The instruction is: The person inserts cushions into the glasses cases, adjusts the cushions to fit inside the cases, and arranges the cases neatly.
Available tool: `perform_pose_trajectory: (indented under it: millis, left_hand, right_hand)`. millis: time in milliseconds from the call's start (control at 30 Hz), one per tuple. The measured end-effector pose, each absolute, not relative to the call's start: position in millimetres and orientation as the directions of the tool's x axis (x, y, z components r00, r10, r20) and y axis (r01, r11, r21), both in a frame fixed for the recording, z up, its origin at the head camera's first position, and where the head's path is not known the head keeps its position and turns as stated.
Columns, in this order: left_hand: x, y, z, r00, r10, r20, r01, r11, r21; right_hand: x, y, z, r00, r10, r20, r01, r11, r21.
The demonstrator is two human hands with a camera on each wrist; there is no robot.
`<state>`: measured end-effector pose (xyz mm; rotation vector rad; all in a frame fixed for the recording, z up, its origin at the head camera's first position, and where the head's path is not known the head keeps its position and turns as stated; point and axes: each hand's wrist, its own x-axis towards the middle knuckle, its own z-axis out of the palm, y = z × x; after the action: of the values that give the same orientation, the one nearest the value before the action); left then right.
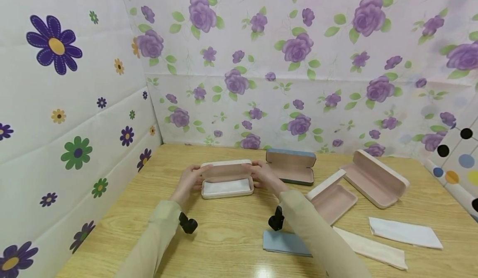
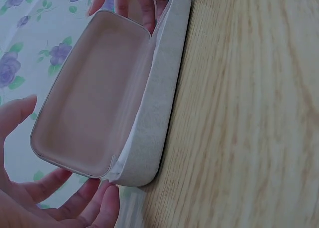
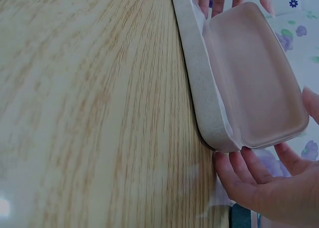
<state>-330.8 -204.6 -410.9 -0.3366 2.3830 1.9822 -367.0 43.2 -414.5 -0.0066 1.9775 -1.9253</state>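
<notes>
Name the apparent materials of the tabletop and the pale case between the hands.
Oblong cream case: probably matte faux leather or fabric covering, judging by its faintly mottled surface; smooth pink lining, material unclear.
Tan tabletop: wood or laminate, slightly glossy, showing streaked grain and glare.

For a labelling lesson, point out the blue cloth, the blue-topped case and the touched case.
Blue cloth (image 1: 284,242), head view: upper face.
Blue-topped case (image 1: 293,173), head view: pink lining.
Touched case (image 2: 102,91), left wrist view: lid lining.

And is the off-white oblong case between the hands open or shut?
Open. The off-white oblong case has its pink-lined lid raised, and a white cloth shows inside.
</notes>
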Motion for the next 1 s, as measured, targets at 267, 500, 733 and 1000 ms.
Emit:
perform_pose_trajectory:
  millis: [267, 500, 733, 1000]
  left_hand:
    - [-335.8, -203.4, -412.2, -0.988, -0.128, -0.083, -0.112, 0.241, 0.964]
    - [-337.6, -203.7, -415.3, -0.988, -0.138, -0.075, -0.109, 0.26, 0.959]
    - [-338.6, -203.5, -415.8, -0.987, -0.134, -0.089, -0.118, 0.229, 0.966]
    - [-335.8, -203.7, -415.6, -0.989, -0.126, -0.076, -0.104, 0.236, 0.966]
  right_hand:
    - [-370.3, 44.2, -413.3, -0.923, -0.273, -0.272, 0.268, 0.053, -0.962]
    - [-371.5, 42.5, -413.1, -0.924, -0.269, -0.271, 0.263, 0.068, -0.962]
    - [-371.4, 43.2, -410.9, -0.921, -0.272, -0.28, 0.271, 0.071, -0.96]
    - [-371.7, 45.4, -413.4, -0.919, -0.286, -0.273, 0.262, 0.075, -0.962]
